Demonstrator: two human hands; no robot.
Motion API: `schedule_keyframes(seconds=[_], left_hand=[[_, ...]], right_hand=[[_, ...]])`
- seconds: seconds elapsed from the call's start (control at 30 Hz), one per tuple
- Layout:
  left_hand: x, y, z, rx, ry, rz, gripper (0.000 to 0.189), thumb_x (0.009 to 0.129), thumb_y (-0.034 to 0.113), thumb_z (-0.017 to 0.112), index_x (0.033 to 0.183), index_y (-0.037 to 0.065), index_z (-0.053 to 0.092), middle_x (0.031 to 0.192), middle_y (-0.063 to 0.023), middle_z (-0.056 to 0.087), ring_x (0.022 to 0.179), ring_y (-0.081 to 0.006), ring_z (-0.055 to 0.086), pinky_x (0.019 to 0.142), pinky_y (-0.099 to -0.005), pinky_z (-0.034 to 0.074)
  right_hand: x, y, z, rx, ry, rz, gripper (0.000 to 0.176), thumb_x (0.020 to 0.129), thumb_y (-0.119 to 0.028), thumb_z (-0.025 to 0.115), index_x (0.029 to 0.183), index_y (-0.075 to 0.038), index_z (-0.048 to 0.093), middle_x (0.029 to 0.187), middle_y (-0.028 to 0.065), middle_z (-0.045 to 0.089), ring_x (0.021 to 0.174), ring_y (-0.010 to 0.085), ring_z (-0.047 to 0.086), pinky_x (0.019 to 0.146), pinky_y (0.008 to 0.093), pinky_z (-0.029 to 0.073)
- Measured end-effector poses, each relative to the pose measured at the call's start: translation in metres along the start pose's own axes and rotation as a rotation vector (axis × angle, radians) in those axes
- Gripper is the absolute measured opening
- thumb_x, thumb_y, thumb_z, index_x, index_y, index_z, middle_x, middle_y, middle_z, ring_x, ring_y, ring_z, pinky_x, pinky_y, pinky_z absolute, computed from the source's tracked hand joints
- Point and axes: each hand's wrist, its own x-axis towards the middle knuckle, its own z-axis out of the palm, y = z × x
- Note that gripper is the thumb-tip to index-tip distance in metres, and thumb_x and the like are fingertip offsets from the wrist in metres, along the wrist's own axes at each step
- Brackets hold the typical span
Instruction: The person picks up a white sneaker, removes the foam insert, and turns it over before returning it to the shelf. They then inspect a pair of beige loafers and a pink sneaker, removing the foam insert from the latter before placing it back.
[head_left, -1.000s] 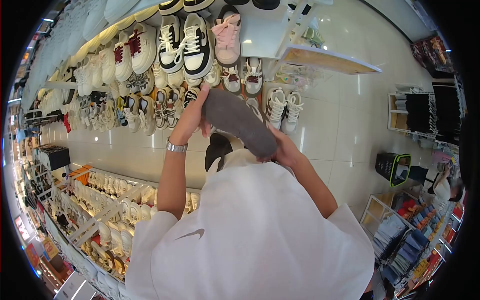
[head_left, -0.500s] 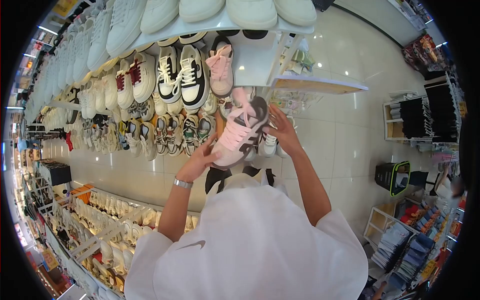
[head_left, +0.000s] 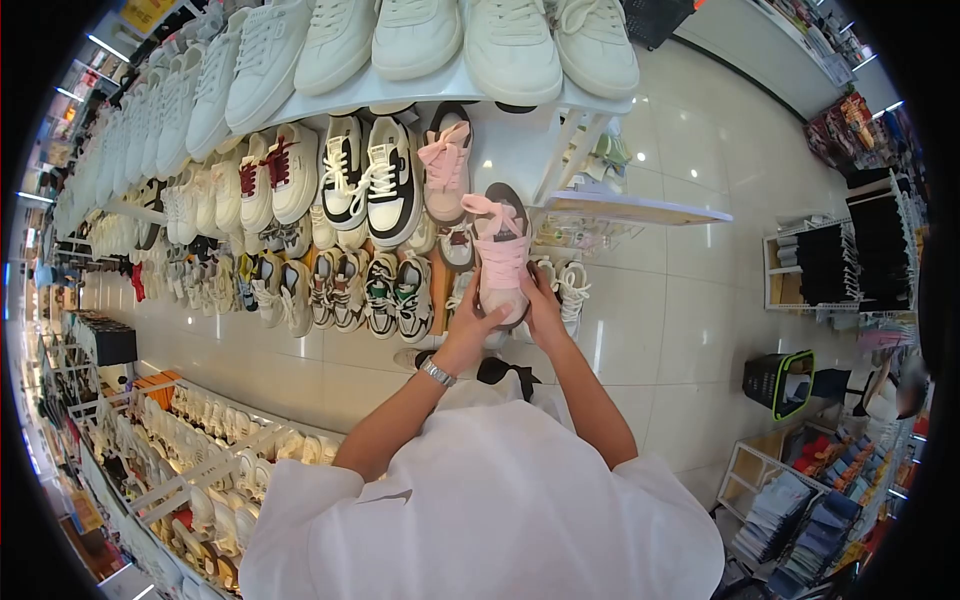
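Observation:
A pink sneaker [head_left: 500,258] with wide pink laces and a dark collar is held between my two hands, toe toward me. My left hand [head_left: 472,330], below a silver watch [head_left: 437,373], grips the toe end from the left, thumb on top. On the other side my right hand [head_left: 543,308] closes around the shoe's front edge. A matching pink sneaker [head_left: 447,170] stands on the shelf just beyond, beside a black-and-white sneaker [head_left: 391,190]. The held shoe's sole is hidden.
White sneakers [head_left: 512,50] line the upper shelf [head_left: 400,92]. Lower rows hold several more pairs, including green-and-white sneakers [head_left: 412,295]. A low shoe rack [head_left: 250,440] stands behind left. To the right are a shopping basket [head_left: 780,385] and folded clothes [head_left: 780,500].
The held pink sneaker has turned from a slant to nearly straight, pointing its toe toward me. My hands have come closer together, and the left one has shifted right.

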Motion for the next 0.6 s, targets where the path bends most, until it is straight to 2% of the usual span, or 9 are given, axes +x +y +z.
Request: schedule_keyframes(seconds=[0.07,0.17,0.27,0.37,0.47,0.57,0.6], left_hand=[[-0.001,0.004,0.0,-0.033,-0.004,0.002,0.087,0.087,0.004,0.068,0.154,0.008,0.013,0.145,-0.0095,0.041,0.127,-0.021,0.048,0.098,-0.0347,0.048],[0.003,0.004,-0.007,-0.046,-0.043,-0.037,0.093,0.085,0.007,0.071,0.156,0.012,0.009,0.15,-0.0111,0.034,0.13,-0.0233,0.045,0.099,-0.036,0.048],[-0.003,0.007,-0.004,0.109,-0.049,0.126,0.093,0.085,0.006,0.07,0.156,0.012,0.01,0.149,-0.011,0.036,0.128,-0.0222,0.047,0.096,-0.0345,0.049],[0.001,0.009,-0.006,0.101,-0.064,0.18,0.091,0.086,0.004,0.069,0.156,0.012,0.01,0.148,-0.0111,0.039,0.124,-0.0225,0.051,0.095,-0.034,0.05],[0.03,0.011,-0.015,0.049,-0.039,0.038,0.087,0.088,0.003,0.066,0.155,0.012,0.011,0.146,-0.0117,0.04,0.122,-0.023,0.053,0.092,-0.035,0.052],[0.061,0.015,-0.013,-0.073,-0.078,0.076,0.087,0.089,0.006,0.066,0.155,0.012,0.011,0.145,-0.0143,0.041,0.119,-0.024,0.055,0.087,-0.0355,0.055],[0.075,0.009,-0.016,-0.029,-0.063,0.148,0.086,0.089,0.012,0.068,0.154,0.009,0.013,0.14,-0.0175,0.044,0.114,-0.025,0.058,0.082,-0.0354,0.056]], right_hand=[[-0.001,0.004,0.0,-0.066,-0.006,-0.042,0.07,0.096,-0.031,0.058,0.151,-0.004,0.024,0.152,0.0138,0.032,0.136,0.0246,0.037,0.11,0.0355,0.033],[-0.005,0.006,0.004,-0.05,0.003,-0.024,0.071,0.095,-0.027,0.059,0.152,-0.004,0.022,0.154,0.0141,0.028,0.138,0.0248,0.034,0.111,0.0353,0.031],[-0.01,0.014,0.002,-0.116,-0.024,-0.093,0.073,0.095,-0.026,0.06,0.152,-0.004,0.021,0.154,0.0139,0.028,0.139,0.0252,0.034,0.111,0.0354,0.031],[-0.011,0.009,0.009,-0.105,-0.036,-0.09,0.073,0.096,-0.025,0.061,0.152,-0.006,0.018,0.143,0.0111,0.043,0.124,0.0216,0.052,0.095,0.0361,0.052],[0.004,-0.006,0.02,-0.023,-0.027,-0.067,0.066,0.096,-0.028,0.06,0.148,-0.005,0.025,0.137,0.0107,0.048,0.119,0.0225,0.056,0.088,0.0392,0.056],[0.013,-0.022,0.031,0.049,-0.015,-0.014,0.056,0.097,-0.033,0.058,0.14,-0.004,0.035,0.128,0.01,0.054,0.108,0.023,0.061,0.082,0.0403,0.057],[0.016,-0.024,0.03,-0.003,-0.034,0.013,0.051,0.098,-0.039,0.056,0.131,-0.003,0.042,0.118,0.0097,0.058,0.099,0.0227,0.064,0.078,0.0386,0.058]])
